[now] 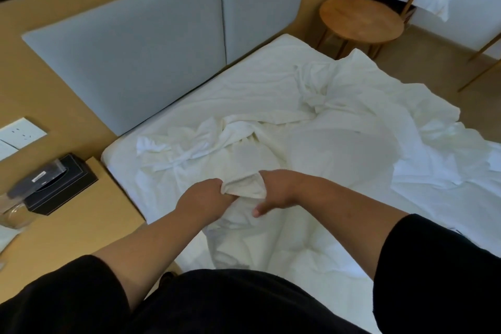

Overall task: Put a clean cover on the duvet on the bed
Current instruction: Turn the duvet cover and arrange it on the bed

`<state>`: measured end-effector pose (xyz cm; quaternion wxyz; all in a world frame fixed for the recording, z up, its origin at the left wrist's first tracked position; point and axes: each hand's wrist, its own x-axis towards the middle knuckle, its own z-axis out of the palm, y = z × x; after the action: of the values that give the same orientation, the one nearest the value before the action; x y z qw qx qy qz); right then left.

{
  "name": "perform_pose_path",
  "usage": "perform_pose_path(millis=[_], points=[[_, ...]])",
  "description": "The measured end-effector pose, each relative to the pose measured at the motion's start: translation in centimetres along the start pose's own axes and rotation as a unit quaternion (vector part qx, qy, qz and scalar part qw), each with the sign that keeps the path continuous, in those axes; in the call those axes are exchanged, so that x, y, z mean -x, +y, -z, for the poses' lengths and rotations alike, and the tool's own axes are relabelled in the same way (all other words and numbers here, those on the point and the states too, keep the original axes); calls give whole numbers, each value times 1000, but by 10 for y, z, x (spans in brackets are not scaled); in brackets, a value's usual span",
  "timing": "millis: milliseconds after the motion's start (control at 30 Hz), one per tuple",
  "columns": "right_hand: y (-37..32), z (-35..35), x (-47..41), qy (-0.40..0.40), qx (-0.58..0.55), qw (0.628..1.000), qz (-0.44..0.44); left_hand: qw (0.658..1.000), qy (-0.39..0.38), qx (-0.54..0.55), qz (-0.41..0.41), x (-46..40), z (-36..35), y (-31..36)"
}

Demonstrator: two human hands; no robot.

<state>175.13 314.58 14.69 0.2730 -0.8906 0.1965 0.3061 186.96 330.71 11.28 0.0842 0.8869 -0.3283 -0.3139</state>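
We stand at the near left side of the white-sheeted bed (130, 165), both arms reaching over it. Our left hand (202, 198) and right hand (276, 188) meet on one bunched corner of the crumpled white fabric cover (244, 184), which lies in loose folds across the middle of the mattress and trails off the far right edge. The left hand's fingers are curled around the corner; the right hand's fingers are mostly tucked into the cloth with the thumb pointing down, so we judge it is gripping too. We cannot tell cover from duvet in this white heap.

To do this step well, we think we should find the true corner seam, pinch it firmly, and keep it pinned while spreading the rest flat towards the grey padded headboard (135, 49). A black tissue box (54, 184) sits on the tan bedside counter (89, 228) at left.
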Motion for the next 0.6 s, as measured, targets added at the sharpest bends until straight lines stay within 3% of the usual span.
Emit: perform_pose_path(millis=[67,200,367,433,500,567,600], points=[[1,-6,-2,31,93,995,-29,1000,-4,-27,-16,1,1,5],[6,0,-1,147,-6,989,15,999,-7,-40,-16,-2,-6,7],[-9,9,-1,255,16,965,66,996,-44,-66,28,-6,-12,-1],[-12,15,-4,206,-4,976,68,995,-36,-85,39,-4,-7,-6],[-11,21,-4,66,19,998,17,996,-20,-70,49,-5,-1,-14],[-7,19,-3,-32,126,990,-47,998,-43,13,40,-5,4,-18],[-5,15,-4,-23,160,986,-47,994,-73,76,23,-4,5,-16]])
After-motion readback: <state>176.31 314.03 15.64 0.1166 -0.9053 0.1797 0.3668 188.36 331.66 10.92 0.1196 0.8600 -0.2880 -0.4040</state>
